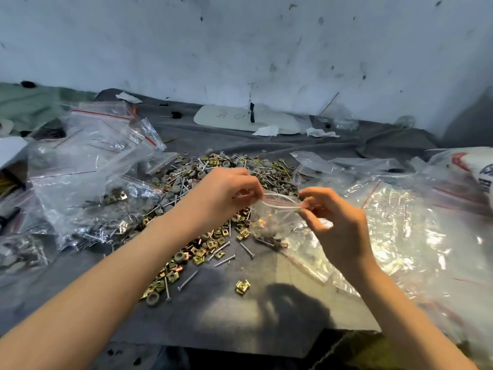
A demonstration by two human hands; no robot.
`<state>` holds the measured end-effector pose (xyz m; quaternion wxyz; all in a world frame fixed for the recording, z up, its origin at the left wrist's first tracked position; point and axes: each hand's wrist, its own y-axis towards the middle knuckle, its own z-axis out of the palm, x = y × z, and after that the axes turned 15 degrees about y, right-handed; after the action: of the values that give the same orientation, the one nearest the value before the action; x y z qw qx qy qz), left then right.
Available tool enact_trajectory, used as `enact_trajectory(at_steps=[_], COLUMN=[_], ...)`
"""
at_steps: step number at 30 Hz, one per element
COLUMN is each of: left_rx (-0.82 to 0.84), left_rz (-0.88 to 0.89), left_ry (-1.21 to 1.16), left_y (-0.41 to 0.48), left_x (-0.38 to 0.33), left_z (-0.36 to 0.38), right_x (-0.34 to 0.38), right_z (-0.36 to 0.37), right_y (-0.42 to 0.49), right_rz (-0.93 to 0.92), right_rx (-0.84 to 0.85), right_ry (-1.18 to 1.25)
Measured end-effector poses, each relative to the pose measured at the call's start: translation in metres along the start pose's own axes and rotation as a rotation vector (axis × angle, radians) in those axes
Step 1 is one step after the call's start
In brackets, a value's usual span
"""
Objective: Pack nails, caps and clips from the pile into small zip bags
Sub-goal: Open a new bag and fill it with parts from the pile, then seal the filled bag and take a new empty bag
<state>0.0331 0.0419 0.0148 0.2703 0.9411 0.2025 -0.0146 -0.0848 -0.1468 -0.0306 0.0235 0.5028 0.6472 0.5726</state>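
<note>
Left hand (226,193), right hand (338,222) at bag (269,220) mouth

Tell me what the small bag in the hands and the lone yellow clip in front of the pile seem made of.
The small zip bag: thin clear glossy plastic; its contents show through. The lone clip: probably metal with yellowish plating, judging by its shiny folded shape.

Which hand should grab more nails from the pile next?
Probably the left hand: it pinches the small zip bag right above the pile, while the right hand pinches the other corner, over the clear bags.
</note>
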Motion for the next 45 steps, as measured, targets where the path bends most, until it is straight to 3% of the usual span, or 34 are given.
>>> enact_trajectory(at_steps=[3, 7, 11, 20, 27, 36, 45], left_rx=[-0.015, 0.016, 0.051, 0.098, 0.071, 0.092, 0.061], left_rz=[-0.081, -0.135, -0.110, -0.096, -0.151, -0.234, -0.191], left_ry=[-0.103, -0.288, -0.313, -0.339, -0.381, -0.328, -0.303], left_y=[0.006, 0.008, 0.007, 0.001, 0.001, 0.000, -0.003], left_x=[-0.004, -0.009, -0.009, -0.011, -0.020, -0.023, -0.022], left_z=[-0.006, -0.015, -0.022, -0.019, -0.011, -0.001, -0.003], right_x=[0.005, 0.013, 0.016, 0.026, 0.037, 0.039, 0.046], right_z=[-0.019, -0.039, -0.051, -0.049, -0.013, -0.007, -0.003], right_y=[0.019, 0.034, 0.039, 0.043, 0.055, 0.053, 0.053], right_rz=[0.166, 0.152, 0.300, 0.438, 0.292, 0.299, 0.272], right_rx=[0.082, 0.162, 0.221, 0.405, 0.503, 0.505, 0.495], right_ry=[0.112, 0.101, 0.199, 0.193, -0.011, 0.046, 0.027])
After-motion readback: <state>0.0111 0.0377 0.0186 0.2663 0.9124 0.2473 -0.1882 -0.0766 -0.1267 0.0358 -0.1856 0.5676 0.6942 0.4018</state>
